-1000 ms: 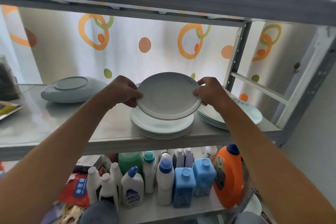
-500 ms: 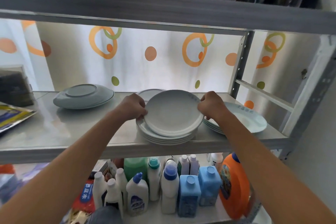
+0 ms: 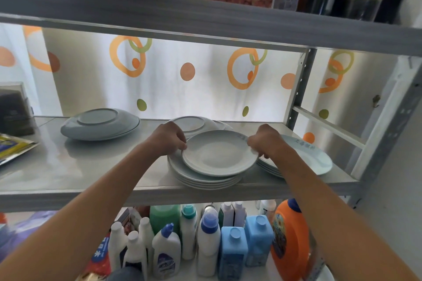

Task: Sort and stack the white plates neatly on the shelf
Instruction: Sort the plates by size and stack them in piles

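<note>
A white plate [image 3: 219, 155] lies nearly flat on top of a stack of white plates [image 3: 205, 181] near the shelf's front edge. My left hand [image 3: 167, 140] grips its left rim and my right hand [image 3: 265, 141] grips its right rim. Behind the stack, upside-down plates [image 3: 194, 123] lie partly hidden by my left hand. To the right sits another plate stack [image 3: 312, 159] with blue lettering. An upside-down plate pile [image 3: 100, 124] rests at the back left of the grey shelf [image 3: 68, 166].
An upper shelf board [image 3: 205, 18] hangs close above. A metal upright [image 3: 299, 89] stands at the back right. A dark box [image 3: 13, 109] and a yellow packet [image 3: 13, 146] sit at the left. Detergent bottles [image 3: 205, 239] fill the shelf below.
Both hands have lowered the plate from a tilted hold above the stack down onto the stack, where it now lies almost flat. The camera view has shifted upward.
</note>
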Tool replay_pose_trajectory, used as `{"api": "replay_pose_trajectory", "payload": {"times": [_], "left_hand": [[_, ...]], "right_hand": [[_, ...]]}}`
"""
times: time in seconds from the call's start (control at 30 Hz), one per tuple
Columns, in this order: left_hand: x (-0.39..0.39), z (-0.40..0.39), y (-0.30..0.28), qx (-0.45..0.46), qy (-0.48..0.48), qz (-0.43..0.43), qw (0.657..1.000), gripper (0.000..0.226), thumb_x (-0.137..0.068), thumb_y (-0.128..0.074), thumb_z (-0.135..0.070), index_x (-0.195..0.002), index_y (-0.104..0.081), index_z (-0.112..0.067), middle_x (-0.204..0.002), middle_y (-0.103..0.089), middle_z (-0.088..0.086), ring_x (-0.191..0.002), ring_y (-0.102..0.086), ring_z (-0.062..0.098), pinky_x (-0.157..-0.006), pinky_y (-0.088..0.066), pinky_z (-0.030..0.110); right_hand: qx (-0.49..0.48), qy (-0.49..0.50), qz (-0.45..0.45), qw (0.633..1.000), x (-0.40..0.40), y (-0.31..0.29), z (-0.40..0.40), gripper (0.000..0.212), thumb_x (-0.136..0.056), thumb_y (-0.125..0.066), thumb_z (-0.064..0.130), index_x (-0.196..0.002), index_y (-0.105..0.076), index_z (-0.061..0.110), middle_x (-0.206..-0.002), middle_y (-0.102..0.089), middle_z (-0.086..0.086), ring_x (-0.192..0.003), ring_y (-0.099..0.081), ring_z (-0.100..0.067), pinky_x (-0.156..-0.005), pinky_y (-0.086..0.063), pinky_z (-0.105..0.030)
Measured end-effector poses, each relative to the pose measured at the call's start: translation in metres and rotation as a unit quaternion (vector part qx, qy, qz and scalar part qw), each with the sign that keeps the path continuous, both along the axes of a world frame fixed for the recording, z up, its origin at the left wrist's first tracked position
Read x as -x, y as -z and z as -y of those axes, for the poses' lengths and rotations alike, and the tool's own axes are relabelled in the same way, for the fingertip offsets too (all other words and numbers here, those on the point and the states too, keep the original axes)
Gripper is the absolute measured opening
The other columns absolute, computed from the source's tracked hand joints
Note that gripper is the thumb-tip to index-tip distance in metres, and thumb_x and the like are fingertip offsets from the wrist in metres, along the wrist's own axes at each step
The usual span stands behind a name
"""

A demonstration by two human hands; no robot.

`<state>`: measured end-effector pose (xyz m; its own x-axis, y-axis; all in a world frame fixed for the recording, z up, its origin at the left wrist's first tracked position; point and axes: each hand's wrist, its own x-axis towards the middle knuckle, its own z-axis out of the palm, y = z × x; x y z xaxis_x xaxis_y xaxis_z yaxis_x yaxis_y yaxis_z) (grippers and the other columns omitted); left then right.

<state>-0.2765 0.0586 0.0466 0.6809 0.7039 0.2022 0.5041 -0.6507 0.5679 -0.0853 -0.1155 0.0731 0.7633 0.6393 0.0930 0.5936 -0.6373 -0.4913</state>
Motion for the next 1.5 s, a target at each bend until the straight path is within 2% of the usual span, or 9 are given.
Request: {"api": "replay_pose_trajectory", "payload": {"times": [0.13,0.33,0.47,0.67,0.83,1.13,1.33,1.43,1.5], "left_hand": [[0.0,-0.005,0.001,-0.005,-0.024,0.034,0.999,0.003,-0.074,-0.074,-0.013,-0.076,-0.077,-0.012,-0.064,-0.067,-0.003,-0.067,-0.059,0.014,-0.067,-0.044,0.025],[-0.006,-0.025,0.005,0.021,-0.031,0.127,0.991,0.012,-0.082,-0.067,-0.017,-0.072,-0.072,-0.014,-0.065,-0.068,0.0,-0.068,-0.063,0.02,-0.066,-0.049,0.029],[-0.015,-0.045,0.002,0.101,-0.002,0.22,0.97,0.021,-0.091,-0.059,-0.024,-0.081,-0.073,-0.011,-0.082,-0.073,0.01,-0.077,-0.064,0.02,-0.06,-0.047,0.029],[-0.033,-0.089,0.004,0.167,-0.019,0.292,0.941,0.023,-0.096,-0.051,-0.02,-0.082,-0.069,-0.019,-0.098,-0.071,0.009,-0.089,-0.06,0.023,-0.081,-0.05,0.038],[-0.044,-0.111,0.028,0.048,-0.087,0.221,0.97,0.027,-0.096,-0.049,-0.017,-0.108,-0.07,-0.006,-0.116,-0.069,0.012,-0.112,-0.06,0.031,-0.094,-0.043,0.036],[-0.028,-0.129,0.054,0.061,-0.07,0.103,0.99,0.028,-0.096,-0.048,-0.026,-0.108,-0.069,-0.011,-0.117,-0.067,0.015,-0.11,-0.058,0.031,-0.089,-0.041,0.033],[-0.029,-0.135,0.055,0.139,-0.069,0.113,0.981,0.035,-0.093,-0.055,-0.034,-0.12,-0.064,-0.015,-0.123,-0.064,0.012,-0.115,-0.057,0.029,-0.093,-0.039,0.03],[-0.023,-0.142,0.054,0.195,-0.06,0.161,0.965,0.039,-0.089,-0.059,-0.036,-0.119,-0.065,-0.013,-0.121,-0.066,0.014,-0.112,-0.061,0.031,-0.1,-0.045,0.04],[-0.02,-0.144,0.054,0.218,-0.066,0.192,0.955,0.037,-0.088,-0.061,-0.033,-0.118,-0.066,-0.011,-0.119,-0.068,0.012,-0.111,-0.062,0.03,-0.101,-0.046,0.042]], "right_hand": [[0.006,0.02,0.052,0.998,-0.001,-0.002,-0.001,0.022,-0.087,-0.062,0.028,-0.085,-0.051,0.008,-0.069,-0.049,-0.002,-0.079,-0.056,-0.025,-0.069,-0.042,-0.03],[-0.114,-0.009,0.104,0.988,0.001,0.0,-0.023,0.02,-0.083,-0.053,0.017,-0.081,-0.067,0.003,-0.074,-0.068,-0.01,-0.073,-0.065,-0.027,-0.068,-0.052,-0.031],[-0.159,-0.04,0.057,0.985,-0.002,-0.01,-0.049,0.018,-0.084,-0.053,0.014,-0.079,-0.068,0.004,-0.076,-0.069,-0.009,-0.075,-0.065,-0.025,-0.067,-0.048,-0.027],[-0.162,-0.029,-0.022,0.986,-0.019,-0.007,-0.106,0.024,-0.079,-0.05,0.006,-0.087,-0.068,-0.008,-0.089,-0.072,-0.021,-0.075,-0.067,-0.033,-0.077,-0.058,-0.04],[-0.07,-0.022,-0.082,0.994,-0.032,0.0,-0.144,0.015,-0.087,-0.053,0.012,-0.098,-0.06,0.005,-0.099,-0.062,-0.013,-0.085,-0.055,-0.027,-0.086,-0.054,-0.037],[0.018,0.017,-0.127,0.992,-0.021,0.005,-0.182,0.015,-0.084,-0.061,0.012,-0.079,-0.049,0.005,-0.07,-0.053,-0.009,-0.065,-0.057,-0.023,-0.063,-0.045,-0.027],[0.044,-0.001,-0.142,0.989,-0.02,-0.001,-0.189,0.039,-0.096,-0.052,0.011,-0.132,-0.05,-0.005,-0.127,-0.058,-0.022,-0.118,-0.058,-0.031,-0.103,-0.045,-0.035],[0.04,0.016,-0.211,0.977,-0.029,0.006,-0.192,0.037,-0.097,-0.053,0.011,-0.13,-0.047,-0.003,-0.109,-0.06,-0.016,-0.096,-0.058,-0.024,-0.102,-0.045,-0.032],[0.0,0.037,-0.284,0.958,-0.033,0.007,-0.195,0.017,-0.095,-0.056,0.011,-0.107,-0.053,-0.001,-0.081,-0.053,-0.011,-0.074,-0.058,-0.02,-0.091,-0.051,-0.029]]}}
